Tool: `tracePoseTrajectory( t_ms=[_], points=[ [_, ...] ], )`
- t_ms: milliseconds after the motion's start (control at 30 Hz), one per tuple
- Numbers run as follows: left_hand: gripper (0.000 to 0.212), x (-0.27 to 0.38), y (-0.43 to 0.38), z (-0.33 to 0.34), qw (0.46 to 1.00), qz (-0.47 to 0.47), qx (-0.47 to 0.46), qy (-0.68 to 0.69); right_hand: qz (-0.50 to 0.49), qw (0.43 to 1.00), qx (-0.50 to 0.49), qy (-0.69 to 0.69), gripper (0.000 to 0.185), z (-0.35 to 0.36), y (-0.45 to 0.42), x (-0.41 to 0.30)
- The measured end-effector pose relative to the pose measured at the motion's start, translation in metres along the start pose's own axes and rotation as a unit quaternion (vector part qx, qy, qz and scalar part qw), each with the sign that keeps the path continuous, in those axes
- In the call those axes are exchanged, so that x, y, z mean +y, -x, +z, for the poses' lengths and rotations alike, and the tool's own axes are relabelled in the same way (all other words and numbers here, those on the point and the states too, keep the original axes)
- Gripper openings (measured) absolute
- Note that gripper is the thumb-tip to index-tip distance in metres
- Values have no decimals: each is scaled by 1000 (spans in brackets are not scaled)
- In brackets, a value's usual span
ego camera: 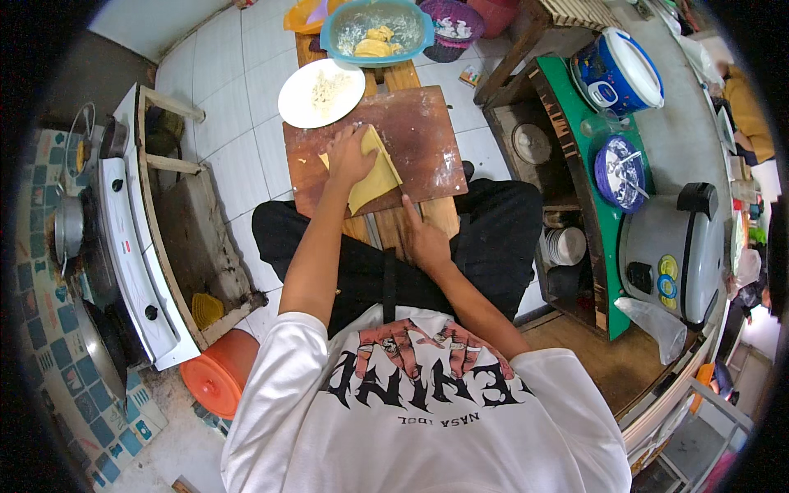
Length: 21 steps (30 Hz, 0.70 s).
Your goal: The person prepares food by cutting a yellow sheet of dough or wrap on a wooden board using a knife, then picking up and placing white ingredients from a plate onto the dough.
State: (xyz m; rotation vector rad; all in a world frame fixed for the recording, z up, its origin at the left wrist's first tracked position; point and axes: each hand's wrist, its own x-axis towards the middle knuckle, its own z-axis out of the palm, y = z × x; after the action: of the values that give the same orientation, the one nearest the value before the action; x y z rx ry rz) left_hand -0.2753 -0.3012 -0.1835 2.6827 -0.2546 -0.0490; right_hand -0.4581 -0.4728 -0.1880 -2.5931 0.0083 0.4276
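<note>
A folded yellow sheet of dough (376, 179) lies on a brown wooden cutting board (425, 132) in front of me. My left hand (350, 155) presses flat on the sheet's left part with the fingers spread. At the sheet's lower right edge is my right hand (425, 240), its index finger pointing forward and the others curled. It seems to grip a thin knife, whose blade runs along a narrow strip at the dough's right side; the handle is hidden in the palm. White flour marks the board.
Beyond the board are a white plate (296, 98) with crumbly dough bits and a blue basin (327, 46) holding yellow dough. A gas stove (132, 246) stands left, with an orange bucket (212, 376). Rice cookers (622, 71) and a purple bowl (641, 166) stand on a green-topped shelf to the right.
</note>
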Motion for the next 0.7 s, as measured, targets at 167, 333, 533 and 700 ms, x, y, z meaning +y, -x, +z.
tracePoseTrajectory(
  t_ms=[167,333,533,700],
  points=[
    [66,-1,-2,-5,1000,15,12,3,-32,999,35,17,73,-4,12,4],
    [68,-4,-2,2,1000,25,-7,15,-21,999,21,-34,65,-16,9,8],
    [53,-1,16,-3,993,115,21,16,-48,973,134,-184,52,-39,18,20],
    [41,19,28,-4,959,279,-49,-23,40,931,201,-302,48,-47,6,29]
  ],
)
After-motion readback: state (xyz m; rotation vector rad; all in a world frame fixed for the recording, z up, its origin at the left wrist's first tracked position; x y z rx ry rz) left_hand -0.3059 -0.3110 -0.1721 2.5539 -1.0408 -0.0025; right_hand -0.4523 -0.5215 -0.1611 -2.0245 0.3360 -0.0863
